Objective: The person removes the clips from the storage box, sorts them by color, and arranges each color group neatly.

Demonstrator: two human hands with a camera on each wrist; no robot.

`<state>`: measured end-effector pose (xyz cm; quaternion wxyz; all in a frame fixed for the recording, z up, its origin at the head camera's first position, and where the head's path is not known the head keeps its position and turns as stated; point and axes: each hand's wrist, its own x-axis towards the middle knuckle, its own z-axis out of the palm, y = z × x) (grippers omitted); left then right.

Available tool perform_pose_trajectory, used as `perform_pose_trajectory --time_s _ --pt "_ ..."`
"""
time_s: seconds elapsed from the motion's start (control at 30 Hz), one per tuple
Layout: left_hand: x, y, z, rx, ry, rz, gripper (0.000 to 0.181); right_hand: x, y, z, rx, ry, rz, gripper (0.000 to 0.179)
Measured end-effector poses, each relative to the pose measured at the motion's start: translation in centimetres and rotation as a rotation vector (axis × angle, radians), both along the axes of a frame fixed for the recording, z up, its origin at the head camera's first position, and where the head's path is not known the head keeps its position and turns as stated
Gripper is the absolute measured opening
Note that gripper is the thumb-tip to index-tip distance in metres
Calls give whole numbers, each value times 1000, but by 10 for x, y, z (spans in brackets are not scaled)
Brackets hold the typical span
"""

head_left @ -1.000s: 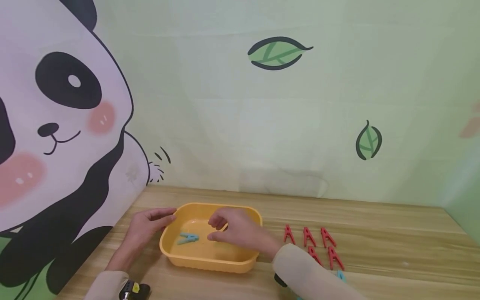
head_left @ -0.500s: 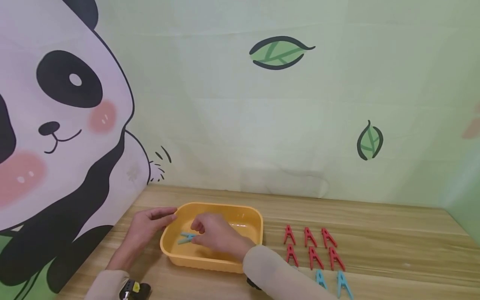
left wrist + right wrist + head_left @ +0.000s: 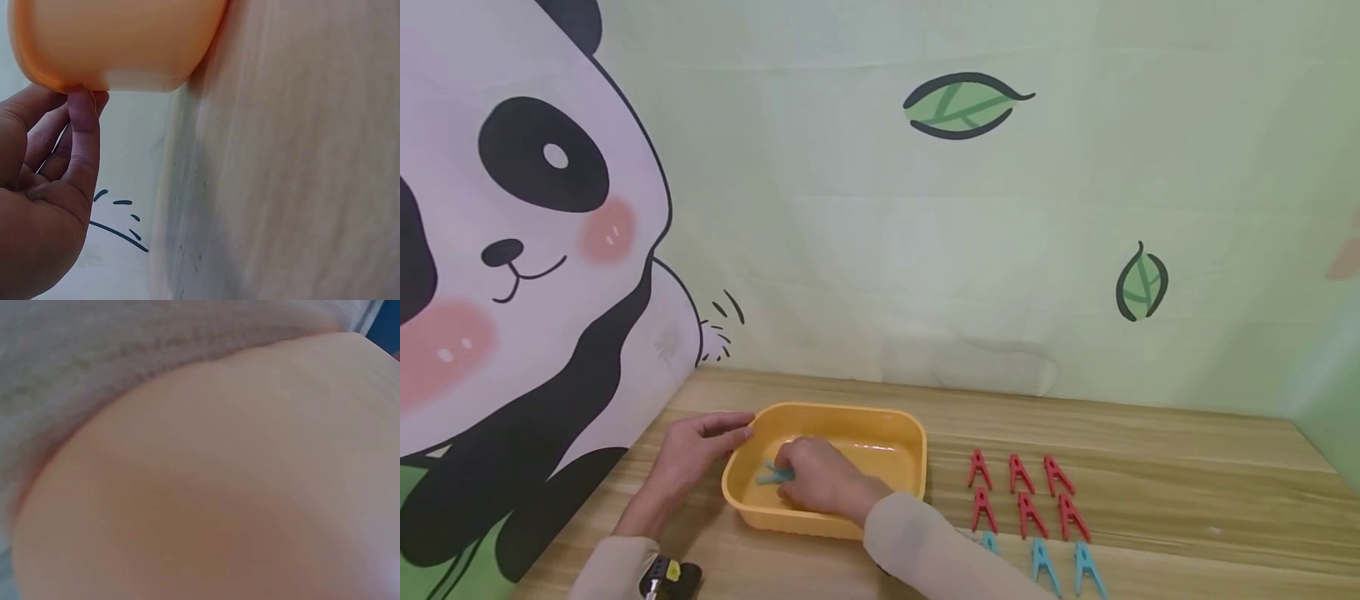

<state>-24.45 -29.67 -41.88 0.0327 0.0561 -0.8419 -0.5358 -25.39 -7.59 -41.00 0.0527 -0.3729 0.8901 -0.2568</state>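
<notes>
A yellow plastic basin [image 3: 808,523] stands on the wooden table. My left hand [image 3: 688,450] holds its left rim, and the left wrist view shows the thumb and fingers [image 3: 84,115] pinching the edge. Inside the basin, my right hand [image 3: 823,475] pinches a light blue clothespin [image 3: 771,477] with curled fingers. The pin's two legs stick out to the left of the hand; its other end is hidden by the fingers. A close, blurred pale surface fills most of the right wrist view, so no fingers show there.
Right of the basin, several red clothespins [image 3: 1021,475] lie in two rows on the table [image 3: 1210,500]. In front of them is a row of light blue clothespins [image 3: 1086,568], one partly covered by the right sleeve [image 3: 932,537]. A panda-printed backdrop [image 3: 865,250] stands behind.
My right hand has moved left and down inside the basin and taken hold of the blue clothespin. More of the clothespins on the table have come into sight. The left hand stays at the rim.
</notes>
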Motion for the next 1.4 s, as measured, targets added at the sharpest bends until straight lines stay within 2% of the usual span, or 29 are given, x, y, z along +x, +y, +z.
perform_pose_trajectory --time_s 0.3,0.43,0.57,0.8,0.97,1.13,1.4 --pt "1 1 1 8 4 2 41 2 -5 -1 59 72 -36 11" --pt "1 2 0 9 14 -1 42 2 -1 1 39 40 -45 12" --pt "0 4 0 0 28 0 41 1 10 3 -26 -16 -58 12" --pt "-2 6 1 -7 40 -20 41 -6 47 9 -165 -122 -73 11" --pt "-1 3 3 -19 23 -8 43 -8 75 21 -247 -125 -59 11" --pt "0 0 2 -22 10 -4 44 0 106 37 -274 -72 -73 12" --pt "0 0 -1 3 11 -2 42 18 158 54 -326 -82 -40 12"
